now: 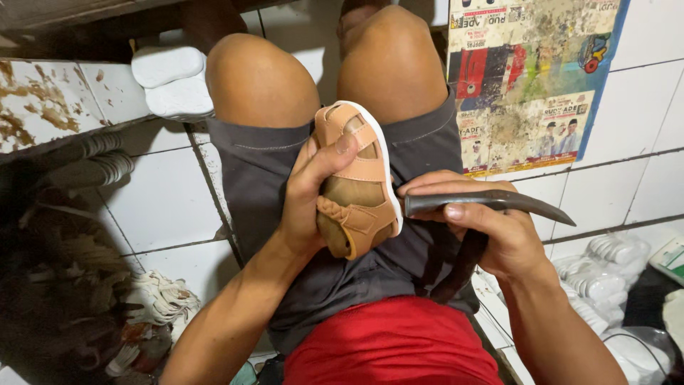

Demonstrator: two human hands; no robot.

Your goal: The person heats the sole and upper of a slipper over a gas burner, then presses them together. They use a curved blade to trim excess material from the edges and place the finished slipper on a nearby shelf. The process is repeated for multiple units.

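Note:
My left hand [308,194] grips a small tan sandal [356,184] with a white sole, held on its side over my lap, thumb pressed on the front strap. My right hand [491,227] holds a dark, curved metal tool [491,201] whose blunt end touches the sandal's white sole edge near the heel. A dark strap [456,265] hangs below the right hand across my grey shorts. My knees are bare and a red shirt shows at the bottom.
White shoe soles [171,82] are stacked at upper left, beside a stained ledge [50,100]. More white soles in plastic [605,274] lie at right. Strap scraps and clutter [153,303] sit at lower left. A worn poster [531,78] lies on the white tiled floor.

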